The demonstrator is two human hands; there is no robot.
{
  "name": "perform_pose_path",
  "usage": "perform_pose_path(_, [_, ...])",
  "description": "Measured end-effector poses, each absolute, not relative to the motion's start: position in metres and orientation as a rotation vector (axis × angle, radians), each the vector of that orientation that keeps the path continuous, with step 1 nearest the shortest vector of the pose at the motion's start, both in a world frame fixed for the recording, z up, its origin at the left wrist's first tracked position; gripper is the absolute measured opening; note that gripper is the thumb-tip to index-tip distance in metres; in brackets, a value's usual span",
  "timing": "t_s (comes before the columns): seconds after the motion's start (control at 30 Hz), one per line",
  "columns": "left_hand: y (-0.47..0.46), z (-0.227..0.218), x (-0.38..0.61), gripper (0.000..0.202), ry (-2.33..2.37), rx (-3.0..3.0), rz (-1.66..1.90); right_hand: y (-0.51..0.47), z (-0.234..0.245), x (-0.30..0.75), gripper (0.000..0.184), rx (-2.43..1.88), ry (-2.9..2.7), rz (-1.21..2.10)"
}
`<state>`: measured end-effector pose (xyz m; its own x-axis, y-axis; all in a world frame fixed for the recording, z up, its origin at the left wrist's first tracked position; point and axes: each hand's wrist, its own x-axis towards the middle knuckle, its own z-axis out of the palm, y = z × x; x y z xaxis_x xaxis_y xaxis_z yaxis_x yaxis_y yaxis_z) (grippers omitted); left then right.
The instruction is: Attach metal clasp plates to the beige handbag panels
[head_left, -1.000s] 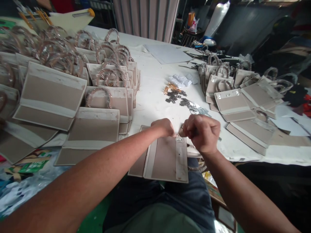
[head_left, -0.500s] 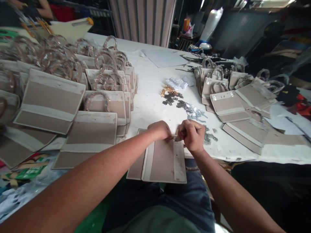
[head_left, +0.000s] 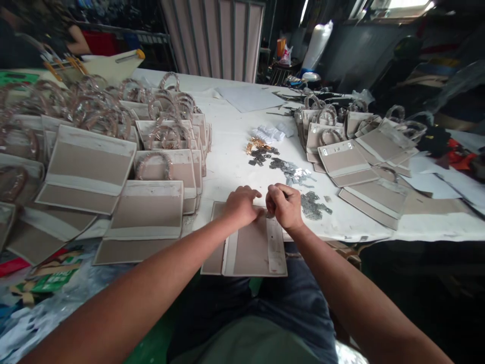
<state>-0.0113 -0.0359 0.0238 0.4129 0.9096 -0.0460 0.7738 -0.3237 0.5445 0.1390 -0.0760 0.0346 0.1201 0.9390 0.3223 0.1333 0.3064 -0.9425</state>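
Observation:
A beige bag panel (head_left: 252, 250) with a white strip along its right side lies over the table's near edge and my lap. My left hand (head_left: 240, 205) presses its top edge, fingers curled down on it. My right hand (head_left: 285, 205) is closed in a pinch at the top of the white strip, right beside the left hand; what it pinches is hidden. A scatter of small metal plates (head_left: 299, 177) lies just beyond my hands, with gold fittings (head_left: 254, 145) and white packets (head_left: 271, 134) farther back.
Stacks of beige bags with clear-wrapped handles (head_left: 113, 131) fill the table's left. More such bags (head_left: 356, 151) lie on the right. A white sheet (head_left: 248, 97) rests at the back. Another person (head_left: 71, 43) stands far left behind the white table (head_left: 231, 167).
My hands have drawn closer together over the panel's top edge. The right hand has shifted left, uncovering metal plates beside it. The view has tilted up slightly.

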Motion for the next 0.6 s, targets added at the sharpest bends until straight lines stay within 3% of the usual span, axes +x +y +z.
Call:
perform_pose_path(0.1, [-0.091,0.012,-0.034,0.037,1.243,2.454,0.722,-0.073,0.036,0.140,0.049,-1.104,-1.282,0.855])
perform_pose_path(0.2, [-0.143,-0.008,-0.055,0.076,0.891,2.678,0.676,-0.071,0.041,0.142,0.048,-1.092,-1.151,0.945])
perform_pose_path(0.27, [-0.162,-0.020,-0.061,0.091,0.837,2.755,0.572,-0.079,0.046,0.148,0.046,-1.064,-1.030,1.012])
perform_pose_path(0.43, [-0.162,-0.032,-0.051,0.082,0.950,2.835,0.379,-0.138,0.048,0.180,0.043,-1.134,-0.885,1.129])
perform_pose_path(0.6, [-0.148,-0.035,-0.049,0.091,0.864,2.943,0.305,-0.201,0.012,0.200,0.045,-1.647,-0.993,1.113])
